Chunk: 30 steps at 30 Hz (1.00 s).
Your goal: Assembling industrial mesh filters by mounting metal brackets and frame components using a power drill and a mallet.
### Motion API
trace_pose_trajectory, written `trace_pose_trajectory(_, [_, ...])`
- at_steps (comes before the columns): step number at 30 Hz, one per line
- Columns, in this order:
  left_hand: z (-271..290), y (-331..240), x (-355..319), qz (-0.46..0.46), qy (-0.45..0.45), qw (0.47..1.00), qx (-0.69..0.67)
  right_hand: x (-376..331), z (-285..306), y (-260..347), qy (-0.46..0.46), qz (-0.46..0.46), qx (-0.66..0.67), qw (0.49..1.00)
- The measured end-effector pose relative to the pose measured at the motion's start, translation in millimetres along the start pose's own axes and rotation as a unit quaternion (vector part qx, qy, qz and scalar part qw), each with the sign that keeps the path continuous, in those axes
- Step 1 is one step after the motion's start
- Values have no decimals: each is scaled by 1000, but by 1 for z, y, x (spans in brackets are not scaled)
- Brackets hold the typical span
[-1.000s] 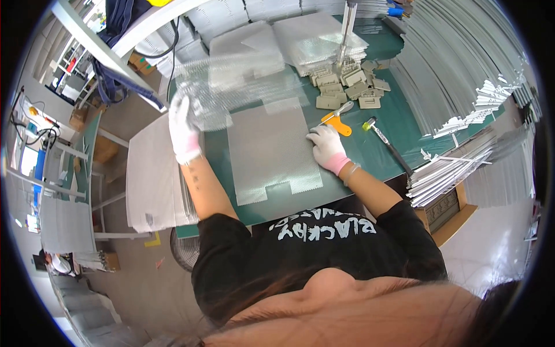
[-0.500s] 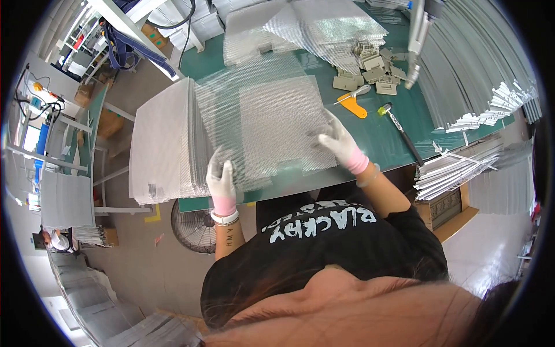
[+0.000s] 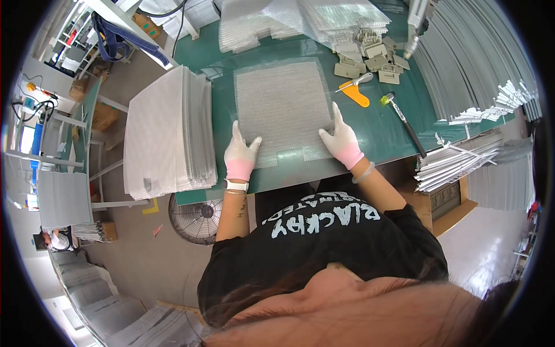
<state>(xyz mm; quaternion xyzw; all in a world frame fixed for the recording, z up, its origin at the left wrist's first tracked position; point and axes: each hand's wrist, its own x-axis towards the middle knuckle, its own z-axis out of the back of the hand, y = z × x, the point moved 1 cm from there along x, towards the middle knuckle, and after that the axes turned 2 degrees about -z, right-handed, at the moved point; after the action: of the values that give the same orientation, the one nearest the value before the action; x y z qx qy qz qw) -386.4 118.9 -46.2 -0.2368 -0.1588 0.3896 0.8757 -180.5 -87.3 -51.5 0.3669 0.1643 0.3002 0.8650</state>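
Note:
A grey metal mesh sheet (image 3: 283, 104) with a notch in its near edge lies flat on the green table before me. My left hand (image 3: 240, 153), in a white glove with a pink cuff, rests at the sheet's near left edge, thumb spread from the straight fingers. On the opposite side my right hand (image 3: 344, 141), gloved alike, lies along the near right edge with its fingers stretched forward and thumb apart. Both hands look open and flank the sheet. Left of it stands a thick stack of mesh sheets (image 3: 156, 133), near my left hand.
Beyond the right hand lie a yellow scraper (image 3: 355, 94), a screwdriver (image 3: 361, 82) and a small hammer (image 3: 406, 124). Behind them is a pile of beige plates (image 3: 378, 61). Clear mesh sheets (image 3: 329, 26) occupy the table's back. Long white strips (image 3: 457, 165) lie at the right; a floor fan (image 3: 199, 217) stands below.
The loose mesh sheet that slanted over the stack and table no longer shows there. A single squared sheet lies between my hands, which have moved closer together at its edges.

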Motion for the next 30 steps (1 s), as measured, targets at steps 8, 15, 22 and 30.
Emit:
trace_pose_trajectory(8, [-1, -1, 1, 12, 14, 1000, -10, 2, 2, 2, 15, 32, -53, 998])
trace_pose_trajectory(15, [-1, 0, 2, 19, 24, 1000, 8, 1, 0, 4, 31, 31, -98, 994])
trace_pose_trajectory(22, [1, -5, 3, 37, 29, 999, 19, 3, -2, 0, 22, 59, -112, 992])
trace_pose_trajectory(30, [19, -22, 16, 16, 39, 991, 127, 19, 25, 6, 56, 58, -209, 974])
